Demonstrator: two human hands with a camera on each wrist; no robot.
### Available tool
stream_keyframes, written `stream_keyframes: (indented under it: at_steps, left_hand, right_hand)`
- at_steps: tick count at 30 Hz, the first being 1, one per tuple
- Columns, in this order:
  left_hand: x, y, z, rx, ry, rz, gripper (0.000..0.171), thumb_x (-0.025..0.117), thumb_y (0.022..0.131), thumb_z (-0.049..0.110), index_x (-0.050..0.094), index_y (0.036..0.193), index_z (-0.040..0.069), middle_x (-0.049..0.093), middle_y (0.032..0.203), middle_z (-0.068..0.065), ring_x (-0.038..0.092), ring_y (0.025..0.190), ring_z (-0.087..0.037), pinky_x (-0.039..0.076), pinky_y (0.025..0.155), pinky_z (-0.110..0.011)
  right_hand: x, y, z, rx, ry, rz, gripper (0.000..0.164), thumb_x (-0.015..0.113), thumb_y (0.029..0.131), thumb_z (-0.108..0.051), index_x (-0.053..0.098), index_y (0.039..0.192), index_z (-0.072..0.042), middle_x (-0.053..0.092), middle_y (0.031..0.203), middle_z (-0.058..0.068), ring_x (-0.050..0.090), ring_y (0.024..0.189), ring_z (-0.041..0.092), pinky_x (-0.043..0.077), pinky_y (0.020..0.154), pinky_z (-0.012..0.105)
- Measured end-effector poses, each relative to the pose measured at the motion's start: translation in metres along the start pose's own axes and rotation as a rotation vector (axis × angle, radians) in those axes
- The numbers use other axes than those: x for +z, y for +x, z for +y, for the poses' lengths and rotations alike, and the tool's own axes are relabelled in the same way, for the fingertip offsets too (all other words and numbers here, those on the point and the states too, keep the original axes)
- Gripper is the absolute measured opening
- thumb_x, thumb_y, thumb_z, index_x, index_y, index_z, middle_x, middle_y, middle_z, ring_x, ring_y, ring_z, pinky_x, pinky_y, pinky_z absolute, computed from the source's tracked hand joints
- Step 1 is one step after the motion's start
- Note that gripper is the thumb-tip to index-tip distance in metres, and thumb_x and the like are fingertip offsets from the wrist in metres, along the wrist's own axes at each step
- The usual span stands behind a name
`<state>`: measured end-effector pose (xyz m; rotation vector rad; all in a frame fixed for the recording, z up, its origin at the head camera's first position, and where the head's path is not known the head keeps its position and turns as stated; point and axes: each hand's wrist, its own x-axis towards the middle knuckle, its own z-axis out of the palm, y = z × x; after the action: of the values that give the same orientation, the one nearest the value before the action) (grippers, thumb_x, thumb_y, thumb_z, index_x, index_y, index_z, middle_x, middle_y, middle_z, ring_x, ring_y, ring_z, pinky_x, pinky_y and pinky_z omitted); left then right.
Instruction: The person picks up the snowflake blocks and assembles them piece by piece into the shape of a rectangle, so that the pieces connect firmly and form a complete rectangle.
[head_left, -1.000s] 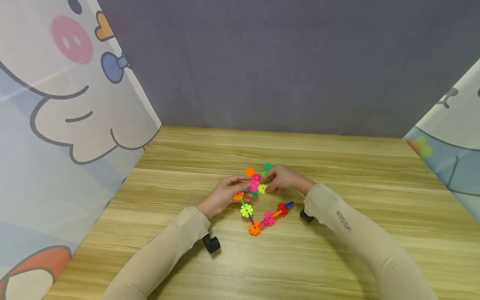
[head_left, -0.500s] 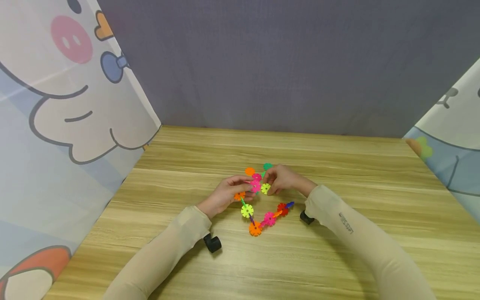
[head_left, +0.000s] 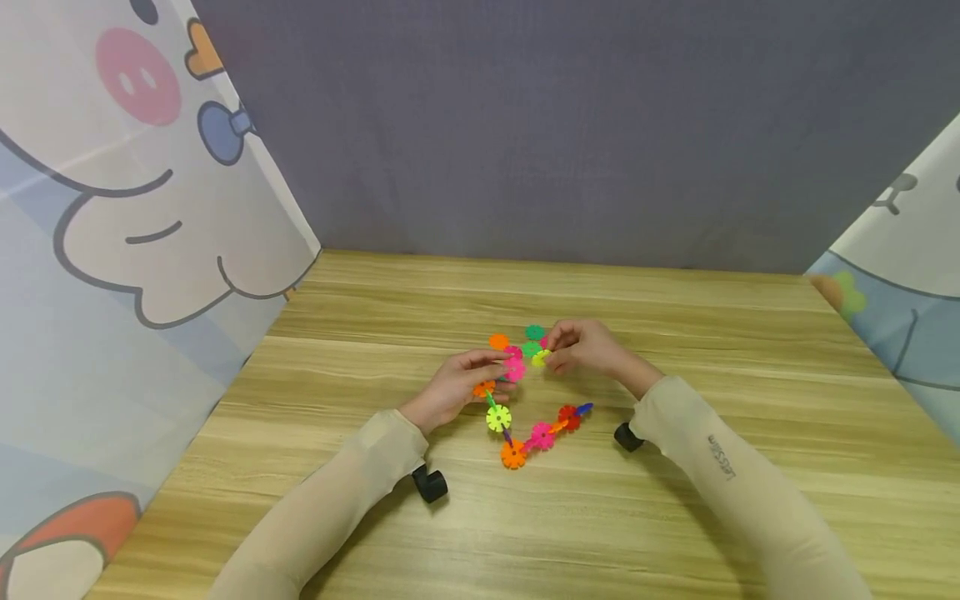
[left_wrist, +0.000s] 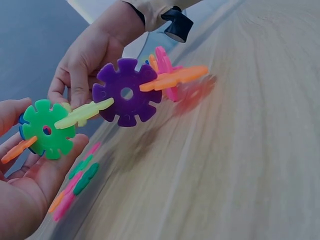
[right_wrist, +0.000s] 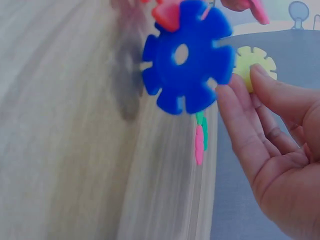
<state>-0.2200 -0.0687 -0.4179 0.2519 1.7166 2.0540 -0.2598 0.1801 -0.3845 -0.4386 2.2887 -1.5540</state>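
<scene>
In the head view my left hand (head_left: 453, 387) grips the left end of a chain of notched plastic interlocking discs. A pink disc (head_left: 514, 369) shows at its fingertips. In the left wrist view its fingers surround a green disc (left_wrist: 47, 131), followed by a yellow and a purple disc (left_wrist: 127, 93). My right hand (head_left: 588, 347) pinches a single yellow disc (head_left: 541, 358) between thumb and fingers, apart from the chain. The chain bends through an orange disc (head_left: 513, 454) and a red disc (head_left: 569, 417) to a blue disc (right_wrist: 187, 57) at its far end.
Several loose discs lie on the wooden table beyond the hands, among them an orange disc (head_left: 499, 342), a dark green disc (head_left: 535, 332) and a lighter green disc (head_left: 531, 349). A grey partition (head_left: 555, 167) stands behind; cartoon-printed panels flank both sides.
My right hand has drawn the yellow disc away from the pink one, moving it right and farther back, over the loose discs. My left hand and the chain have shifted slightly right.
</scene>
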Motion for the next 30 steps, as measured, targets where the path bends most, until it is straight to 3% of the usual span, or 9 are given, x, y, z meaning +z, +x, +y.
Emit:
stream_keyframes:
  at_steps: [12, 17, 22, 27, 30]
  left_hand:
    - [0.009, 0.006, 0.001, -0.007, 0.019, -0.021, 0.042, 0.058, 0.101, 0.007, 0.052, 0.141, -0.004, 0.067, 0.114, -0.011, 0.071, 0.093, -0.019, 0.058, 0.085, -0.040]
    - [0.010, 0.008, -0.001, -0.007, 0.021, -0.013, 0.040, 0.057, 0.101, 0.005, 0.052, 0.140, -0.005, 0.061, 0.129, -0.016, 0.070, 0.093, -0.018, 0.058, 0.085, -0.039]
    - [0.010, 0.010, -0.002, -0.006, 0.018, -0.020, 0.041, 0.055, 0.101, 0.004, 0.051, 0.141, -0.006, 0.046, 0.150, -0.013, 0.070, 0.092, -0.015, 0.058, 0.086, -0.037]
    - [0.012, 0.011, -0.002, -0.003, 0.019, -0.023, 0.041, 0.055, 0.102, 0.005, 0.050, 0.141, -0.007, 0.040, 0.154, -0.013, 0.070, 0.091, -0.015, 0.058, 0.086, -0.037]
    - [0.012, 0.011, -0.002, -0.005, 0.018, -0.017, 0.040, 0.055, 0.102, 0.005, 0.051, 0.140, -0.007, 0.044, 0.151, -0.014, 0.070, 0.090, -0.015, 0.058, 0.085, -0.037]
  right_hand:
    - [0.000, -0.012, 0.001, -0.059, 0.043, 0.006, 0.008, 0.068, 0.087, 0.012, 0.062, 0.092, 0.009, 0.069, 0.079, 0.012, 0.071, 0.078, 0.033, 0.061, 0.072, 0.044]
    - [0.002, -0.016, 0.001, -0.078, 0.043, 0.026, 0.009, 0.069, 0.087, 0.012, 0.062, 0.092, 0.010, 0.068, 0.080, 0.014, 0.071, 0.079, 0.034, 0.061, 0.072, 0.044]
    - [0.003, -0.018, 0.001, -0.083, 0.062, 0.044, 0.009, 0.069, 0.086, 0.013, 0.062, 0.091, 0.011, 0.068, 0.080, 0.014, 0.071, 0.079, 0.035, 0.061, 0.072, 0.045]
    - [0.004, -0.020, 0.001, -0.092, 0.063, 0.067, 0.010, 0.070, 0.084, 0.014, 0.062, 0.090, 0.012, 0.068, 0.079, 0.014, 0.071, 0.075, 0.028, 0.061, 0.072, 0.044]
    - [0.005, -0.021, 0.000, -0.097, 0.053, 0.077, 0.009, 0.070, 0.084, 0.015, 0.062, 0.089, 0.012, 0.067, 0.079, 0.014, 0.071, 0.075, 0.026, 0.061, 0.071, 0.044]
